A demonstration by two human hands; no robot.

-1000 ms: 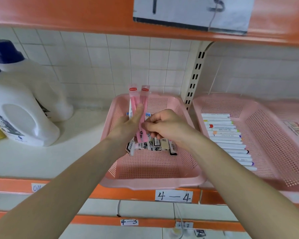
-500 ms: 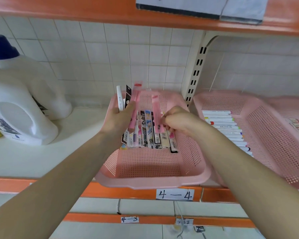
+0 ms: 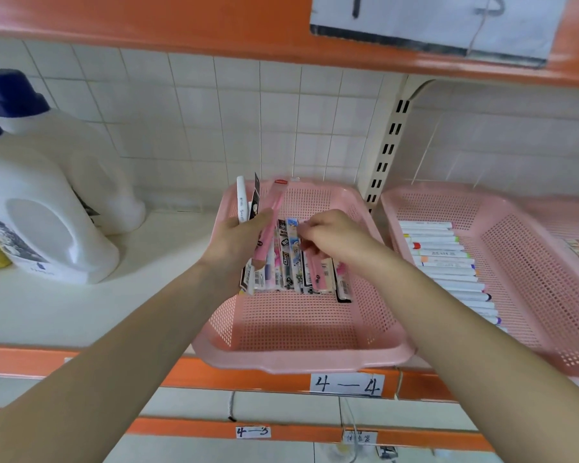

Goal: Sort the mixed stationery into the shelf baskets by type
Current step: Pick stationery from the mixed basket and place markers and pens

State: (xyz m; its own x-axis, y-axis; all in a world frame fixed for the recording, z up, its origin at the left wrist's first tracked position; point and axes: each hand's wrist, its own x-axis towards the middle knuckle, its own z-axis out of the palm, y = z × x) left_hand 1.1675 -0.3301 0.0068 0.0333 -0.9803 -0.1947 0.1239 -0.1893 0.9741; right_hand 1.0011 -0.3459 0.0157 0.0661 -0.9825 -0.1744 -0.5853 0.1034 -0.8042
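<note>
We start with the white shelf (image 3: 64, 315) with its orange front edge, which carries everything. At 9 o'clock on it stand two big white plastic detergent bottles (image 3: 37, 228) with dark blue caps, well apart from the baskets.

At the centre sits a pink perforated plastic basket (image 3: 301, 360), and just beside it at 3 o'clock is a second pink perforated basket (image 3: 532, 269). That one holds a neat row of white marker pens (image 3: 448, 262) lying crosswise.

Over the centre basket's 10 o'clock corner, the left hand (image 3: 238, 242) has its grip curled round a small bundle of pens (image 3: 274, 215): one white pen, one black packet and one pink packet, all standing upright above the fist.

The right hand (image 3: 335, 238) reaches in from 4 o'clock with its fingers bent downward. Its grip pinches the top end of a pink packaged pen (image 3: 315, 272), which lies among the row of packaged pens (image 3: 291, 262) along the basket's far half (most of them printed with cartoon patterns). The near half of the basket shows bare mesh.

Below the basket, at 6 o'clock on the orange edge, is a white handwritten paper label (image 3: 346, 385) reading "4—4".
</note>
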